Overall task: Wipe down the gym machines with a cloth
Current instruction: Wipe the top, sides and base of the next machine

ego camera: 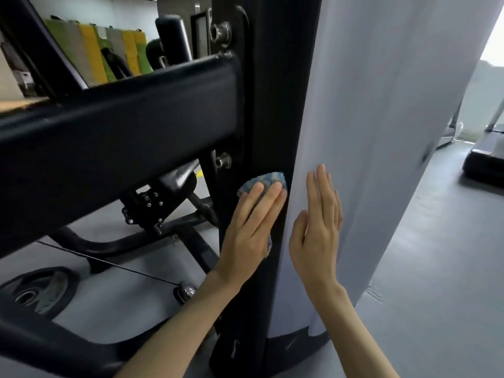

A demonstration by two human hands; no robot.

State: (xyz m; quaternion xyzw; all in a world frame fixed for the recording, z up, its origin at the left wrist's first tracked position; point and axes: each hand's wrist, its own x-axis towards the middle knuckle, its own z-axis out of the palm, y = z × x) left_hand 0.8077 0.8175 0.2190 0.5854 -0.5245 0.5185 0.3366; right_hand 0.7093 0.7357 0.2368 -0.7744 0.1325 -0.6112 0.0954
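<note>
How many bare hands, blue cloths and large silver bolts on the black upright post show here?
Bare hands: 2, left hand and right hand
Blue terry cloth: 1
Large silver bolts on black upright post: 2, upper bolt and lower bolt
Total: 5

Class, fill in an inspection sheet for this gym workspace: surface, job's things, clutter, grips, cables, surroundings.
Surface: black post of the machine, with a pale panel beside it on the right.
Job's things: blue cloth, flat against the post under the left hand.
Clutter: weight plate lying on the grey floor, lower left.
Grips: left hand, fingers straight, presses the cloth; right hand rests flat on the panel, holding nothing.
Cables: thin cable running to a small pulley near the floor.
Surroundings: treadmill far right; coloured mats stacked upright at the back left.
</note>
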